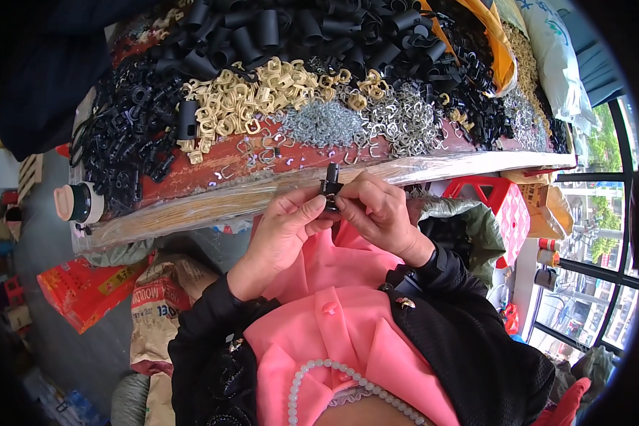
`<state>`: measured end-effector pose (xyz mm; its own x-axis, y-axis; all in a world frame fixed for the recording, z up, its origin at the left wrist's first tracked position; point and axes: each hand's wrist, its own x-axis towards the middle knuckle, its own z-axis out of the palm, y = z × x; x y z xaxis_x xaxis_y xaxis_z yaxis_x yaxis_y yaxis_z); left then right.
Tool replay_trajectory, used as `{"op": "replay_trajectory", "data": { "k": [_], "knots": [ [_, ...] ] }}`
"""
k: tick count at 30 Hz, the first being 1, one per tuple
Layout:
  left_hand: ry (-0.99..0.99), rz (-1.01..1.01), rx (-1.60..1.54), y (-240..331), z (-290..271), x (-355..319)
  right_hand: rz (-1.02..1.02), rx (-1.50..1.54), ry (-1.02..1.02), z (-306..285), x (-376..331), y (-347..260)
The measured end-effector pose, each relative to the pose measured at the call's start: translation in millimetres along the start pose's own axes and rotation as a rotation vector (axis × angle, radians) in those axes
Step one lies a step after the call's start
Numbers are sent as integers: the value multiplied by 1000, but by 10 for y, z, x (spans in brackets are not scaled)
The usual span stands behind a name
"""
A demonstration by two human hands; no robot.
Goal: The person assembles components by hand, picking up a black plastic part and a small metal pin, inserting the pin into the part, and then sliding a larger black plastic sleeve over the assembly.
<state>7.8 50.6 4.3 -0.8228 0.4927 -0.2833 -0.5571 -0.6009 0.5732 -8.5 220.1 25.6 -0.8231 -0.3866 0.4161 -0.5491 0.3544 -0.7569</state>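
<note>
Between my two hands, just off the table's near edge, is a small black plastic part point(331, 175) with a short tube standing up at its top. My left hand point(291, 221) grips it from the left, thumb pressed against its lower side. From the right, my right hand point(378, 211) pinches at the same part with bent fingers; whether a smaller piece sits in that pinch is hidden. Beyond my hands lie a pile of small silvery screws point(324, 123), a pile of bent metal clips point(405, 117) and a heap of beige plastic rings point(238, 99).
Black plastic tubes point(266, 30) heap at the table's back, with small black parts point(124, 135) at left. A lidded jar point(78, 204) stands at the left corner. A red stool point(486, 213) and an open green sack point(468, 220) are at right. Printed sacks point(165, 305) stand lower left.
</note>
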Motion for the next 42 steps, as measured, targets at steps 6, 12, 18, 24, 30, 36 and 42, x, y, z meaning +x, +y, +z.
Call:
{"op": "replay_trajectory", "data": {
  "k": [6, 12, 18, 24, 30, 36, 42],
  "knots": [
    [29, -28, 77, -5, 53, -70, -192, -189, -30, -31, -36, -20],
    [54, -38, 106, -1, 56, -129, -57, -60, -79, 8, -115, -24],
    [41, -67, 88, 45, 39, -127, 395, 455, -66, 49, -90, 34],
    [47, -91, 70, -26, -68, -41, 37, 5, -123, 66, 21, 76],
    [62, -21, 193, 80, 52, -55, 97, 37, -118, 48, -5, 159],
    [-254, 581, 348, 648, 773, -496, 137, -38, -63, -49, -37, 225],
    [-465, 728, 233, 582, 1161, -623, 81, -78, -38, -51, -129, 137]
  ]
}}
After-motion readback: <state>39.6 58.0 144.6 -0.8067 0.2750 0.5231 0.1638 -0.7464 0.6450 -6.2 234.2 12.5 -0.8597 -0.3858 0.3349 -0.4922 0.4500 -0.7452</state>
